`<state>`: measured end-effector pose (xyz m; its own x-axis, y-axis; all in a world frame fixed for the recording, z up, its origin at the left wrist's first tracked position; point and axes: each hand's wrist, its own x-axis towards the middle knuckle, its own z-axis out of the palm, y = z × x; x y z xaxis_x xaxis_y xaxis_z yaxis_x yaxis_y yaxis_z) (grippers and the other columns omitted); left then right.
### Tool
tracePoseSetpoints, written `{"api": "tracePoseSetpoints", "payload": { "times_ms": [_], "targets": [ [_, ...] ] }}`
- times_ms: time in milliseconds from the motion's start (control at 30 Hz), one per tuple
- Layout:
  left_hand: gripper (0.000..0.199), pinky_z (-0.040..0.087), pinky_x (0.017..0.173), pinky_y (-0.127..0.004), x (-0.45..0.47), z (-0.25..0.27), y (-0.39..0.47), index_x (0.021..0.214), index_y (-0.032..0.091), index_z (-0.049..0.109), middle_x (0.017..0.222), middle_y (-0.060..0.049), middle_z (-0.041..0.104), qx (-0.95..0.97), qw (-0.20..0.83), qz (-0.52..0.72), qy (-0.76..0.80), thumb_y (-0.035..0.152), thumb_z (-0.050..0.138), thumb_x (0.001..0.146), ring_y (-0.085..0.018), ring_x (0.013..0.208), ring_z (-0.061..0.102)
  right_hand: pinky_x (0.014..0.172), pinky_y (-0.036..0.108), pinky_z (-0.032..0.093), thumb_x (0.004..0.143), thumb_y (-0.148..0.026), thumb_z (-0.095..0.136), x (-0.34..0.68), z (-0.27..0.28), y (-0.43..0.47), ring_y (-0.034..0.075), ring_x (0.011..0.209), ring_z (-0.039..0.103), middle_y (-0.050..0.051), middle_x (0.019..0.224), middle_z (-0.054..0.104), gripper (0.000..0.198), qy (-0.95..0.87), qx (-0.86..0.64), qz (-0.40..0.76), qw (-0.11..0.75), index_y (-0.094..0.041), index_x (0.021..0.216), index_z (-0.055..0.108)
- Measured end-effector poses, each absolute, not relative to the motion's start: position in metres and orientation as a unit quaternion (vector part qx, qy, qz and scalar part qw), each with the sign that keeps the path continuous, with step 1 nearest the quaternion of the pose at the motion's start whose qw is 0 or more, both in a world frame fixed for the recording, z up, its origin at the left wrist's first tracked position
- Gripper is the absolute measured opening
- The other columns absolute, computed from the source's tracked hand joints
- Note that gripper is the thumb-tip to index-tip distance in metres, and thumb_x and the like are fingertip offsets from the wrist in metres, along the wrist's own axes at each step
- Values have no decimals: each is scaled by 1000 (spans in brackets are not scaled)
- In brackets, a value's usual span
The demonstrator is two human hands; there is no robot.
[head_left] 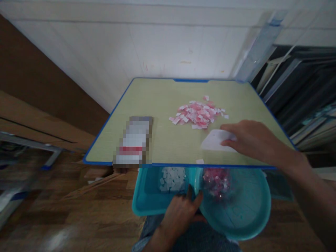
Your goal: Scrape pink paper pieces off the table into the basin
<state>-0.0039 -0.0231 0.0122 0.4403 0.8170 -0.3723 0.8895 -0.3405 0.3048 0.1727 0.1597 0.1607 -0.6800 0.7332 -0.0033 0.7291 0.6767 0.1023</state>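
My right hand (244, 138) pinches a flat white card (216, 140) between thumb and fingers, above the right front part of the small table (162, 143). Just beyond the card lies a heap of small pink and white paper-like pieces (196, 113). Below the front edge, my left hand (181, 211) is closed on the near-left rim of a round teal basin (252, 224). Inside the basin are shiny pink pieces (216, 182), partly covered by the tabletop. A rectangular teal tub (147, 204) beside it contains white pieces (172, 179).
A blurred-out phone-like object (132, 141) rests at the table's left front. One loose white piece (200, 161) lies at the front edge. Behind stands a white wall (183, 49); dark flat panels (301, 77) lean at right, with brown boards (47, 77) at left.
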Motion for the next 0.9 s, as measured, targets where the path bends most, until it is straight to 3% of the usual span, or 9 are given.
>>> {"api": "tracePoseSetpoints", "payload": {
  "times_ms": [100,300,567,767,900],
  "targets": [
    [76,54,70,-42,-4,11,-24,137,21,40,126,-24,53,821,230,-68,518,58,64,74,-35,91,64,50,31,24,81,-30,54,192,161,148,22,59,59,4,62,63,13,916,391,57,64,-26,89,63],
    [75,54,70,-41,-4,11,-24,137,21,39,126,-24,52,821,224,-79,519,58,62,76,-34,92,65,50,30,20,81,-27,56,167,156,131,19,58,57,3,64,64,11,930,362,28,57,-24,89,61],
    [77,53,72,-41,-5,13,-23,139,21,36,126,-24,52,821,231,-86,516,58,62,76,-34,94,64,53,30,28,85,-22,49,107,158,124,19,73,61,3,76,69,16,952,305,-12,0,-24,97,61],
    [77,54,70,-41,-4,13,-24,138,22,38,125,-23,54,820,228,-84,519,57,64,75,-33,90,65,74,35,40,77,-33,58,130,154,170,28,102,57,11,111,65,40,911,410,-36,-7,-19,114,59],
    [76,54,67,-41,-4,12,-24,136,21,40,124,-25,53,822,224,-67,520,56,65,74,-34,86,66,73,36,42,72,-34,63,135,142,189,27,93,60,13,105,66,40,901,419,-101,38,-13,107,62]
  ]
}}
